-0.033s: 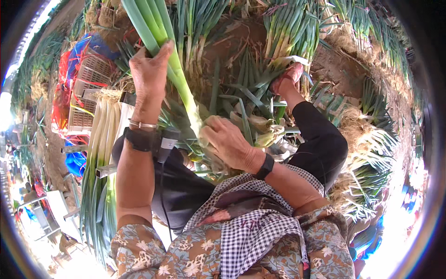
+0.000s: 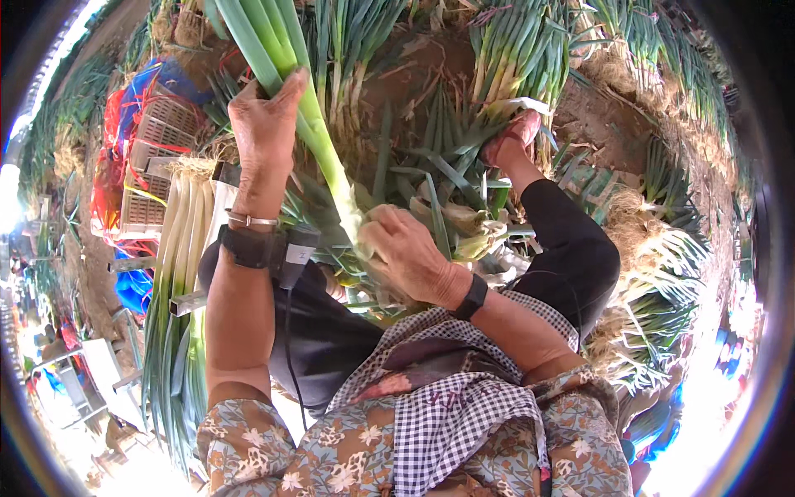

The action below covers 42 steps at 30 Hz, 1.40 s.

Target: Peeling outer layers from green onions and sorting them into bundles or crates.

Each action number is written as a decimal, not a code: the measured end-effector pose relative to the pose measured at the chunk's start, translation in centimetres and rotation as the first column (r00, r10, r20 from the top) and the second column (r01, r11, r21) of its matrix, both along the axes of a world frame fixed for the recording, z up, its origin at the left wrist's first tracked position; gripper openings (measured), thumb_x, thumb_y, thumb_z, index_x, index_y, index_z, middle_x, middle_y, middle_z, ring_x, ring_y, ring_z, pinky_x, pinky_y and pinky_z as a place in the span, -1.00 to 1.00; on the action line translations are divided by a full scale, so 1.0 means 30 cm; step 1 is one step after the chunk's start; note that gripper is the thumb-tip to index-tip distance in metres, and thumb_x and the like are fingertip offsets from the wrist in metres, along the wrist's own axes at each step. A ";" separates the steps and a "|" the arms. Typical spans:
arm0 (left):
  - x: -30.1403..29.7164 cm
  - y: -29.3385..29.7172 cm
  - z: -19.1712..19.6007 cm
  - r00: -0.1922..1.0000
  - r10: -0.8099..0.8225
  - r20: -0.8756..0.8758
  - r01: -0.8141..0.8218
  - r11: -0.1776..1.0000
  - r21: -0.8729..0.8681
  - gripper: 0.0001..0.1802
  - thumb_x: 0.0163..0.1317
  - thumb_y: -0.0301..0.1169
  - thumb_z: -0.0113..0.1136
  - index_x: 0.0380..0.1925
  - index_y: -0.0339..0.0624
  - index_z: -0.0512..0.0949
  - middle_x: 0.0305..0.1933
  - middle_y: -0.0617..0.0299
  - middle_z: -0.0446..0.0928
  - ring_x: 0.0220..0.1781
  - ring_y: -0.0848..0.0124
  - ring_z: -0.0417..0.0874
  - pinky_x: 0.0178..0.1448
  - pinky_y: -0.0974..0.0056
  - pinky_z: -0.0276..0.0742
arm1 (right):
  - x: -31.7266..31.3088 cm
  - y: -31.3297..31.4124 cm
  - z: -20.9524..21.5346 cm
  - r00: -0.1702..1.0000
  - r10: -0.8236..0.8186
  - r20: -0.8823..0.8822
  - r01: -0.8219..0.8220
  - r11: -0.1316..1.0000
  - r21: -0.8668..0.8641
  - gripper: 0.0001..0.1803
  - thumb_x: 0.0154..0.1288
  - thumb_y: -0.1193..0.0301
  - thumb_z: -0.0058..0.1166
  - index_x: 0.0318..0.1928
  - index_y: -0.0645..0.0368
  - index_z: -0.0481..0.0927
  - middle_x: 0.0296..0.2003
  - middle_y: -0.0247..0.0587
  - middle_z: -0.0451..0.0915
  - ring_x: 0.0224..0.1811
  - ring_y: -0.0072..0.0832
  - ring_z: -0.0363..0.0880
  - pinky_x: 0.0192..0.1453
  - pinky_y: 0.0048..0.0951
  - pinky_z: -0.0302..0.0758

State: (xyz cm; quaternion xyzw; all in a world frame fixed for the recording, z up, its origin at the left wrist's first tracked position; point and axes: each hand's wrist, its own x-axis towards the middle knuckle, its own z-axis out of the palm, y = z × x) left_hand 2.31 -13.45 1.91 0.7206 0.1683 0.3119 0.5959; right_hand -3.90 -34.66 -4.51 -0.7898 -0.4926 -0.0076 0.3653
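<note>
A long leek [image 2: 333, 172] slants across the middle, its broad green leaves running past the top edge and its pale end pointing down toward me. My left hand [image 2: 267, 120] is closed around it where the leaves begin. Near the pale end, my right hand [image 2: 407, 253] has its fingers curled and pressed together against the stalk. Slight blur and the fingers themselves hide part of that end and whether a loose skin is pinched there. Beneath the stalk, stripped leaves and pale skins [image 2: 472, 240] lie in a loose heap between my legs.
At my left, leeks with pale stalks [image 2: 175, 232] lie in a bundle, roots away from me, beside a metal frame [image 2: 189, 304]. Beyond them stands a beige plastic crate [image 2: 161, 128] with red and blue netting. Rooted leeks [image 2: 646, 240] are piled at right; more bundles [image 2: 522, 58] lie ahead.
My right hand has shifted very slightly at the leek's pale end. The left hand keeps its hold almost unmoved.
</note>
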 end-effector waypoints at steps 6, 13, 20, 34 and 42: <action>0.003 -0.007 -0.030 1.000 0.013 0.000 -0.013 0.999 0.046 -0.71 0.15 -0.34 0.35 -0.25 -0.37 0.66 -0.41 0.28 0.62 -0.43 0.58 0.50 -0.31 0.39 0.46 | 0.045 0.068 0.076 0.966 -0.170 -0.193 0.199 0.969 0.146 -0.51 0.02 0.53 0.29 -0.01 0.13 0.41 -0.13 -0.13 0.46 -0.20 -0.20 0.58 -0.19 -0.31 0.55; -0.020 0.085 0.019 0.992 0.089 0.093 -0.075 0.987 -0.144 -0.71 0.15 -0.36 0.35 -0.24 -0.39 0.66 -0.37 0.26 0.64 -0.40 0.53 0.57 -0.27 0.39 0.49 | -0.025 -0.110 -0.011 0.981 0.179 0.073 -0.174 0.982 -0.078 -0.75 0.05 0.54 0.10 -0.19 0.23 0.48 -0.30 -0.14 0.47 -0.30 -0.23 0.56 -0.28 -0.30 0.51; -0.026 0.112 0.039 0.962 0.133 0.237 -0.107 0.987 -0.122 -0.70 0.16 -0.40 0.33 -0.16 -0.38 0.62 -0.25 0.28 0.62 -0.28 0.54 0.55 -0.16 0.38 0.48 | 0.023 -0.280 -0.109 0.933 0.093 -0.349 -0.359 0.343 -0.868 -0.60 0.09 0.55 0.08 0.00 0.22 0.48 -0.29 0.06 0.58 -0.25 -0.09 0.63 -0.23 -0.23 0.55; -0.035 0.036 0.007 0.942 0.059 0.329 0.032 0.964 -0.263 -0.57 0.14 -0.25 0.38 -0.10 -0.35 0.60 -0.24 0.29 0.60 -0.26 0.52 0.53 -0.13 0.34 0.46 | 0.074 0.038 0.030 0.710 -0.098 -0.697 0.349 0.909 0.228 -0.85 0.38 0.57 -0.09 -0.15 0.36 0.52 -0.53 -0.19 0.56 -0.54 -0.51 0.65 -0.51 -0.55 0.54; -0.075 0.020 0.054 0.934 -0.110 0.341 0.233 0.909 -0.344 -0.59 0.22 -0.15 0.29 -0.15 -0.29 0.55 -0.25 0.17 0.60 -0.16 0.40 0.61 -0.03 0.25 0.52 | 0.139 0.044 0.061 0.320 -0.039 -0.947 0.391 0.915 0.095 -0.85 0.36 0.49 -0.04 -0.32 0.35 0.50 -0.52 -0.21 0.55 -0.58 -0.56 0.60 -0.52 -0.57 0.54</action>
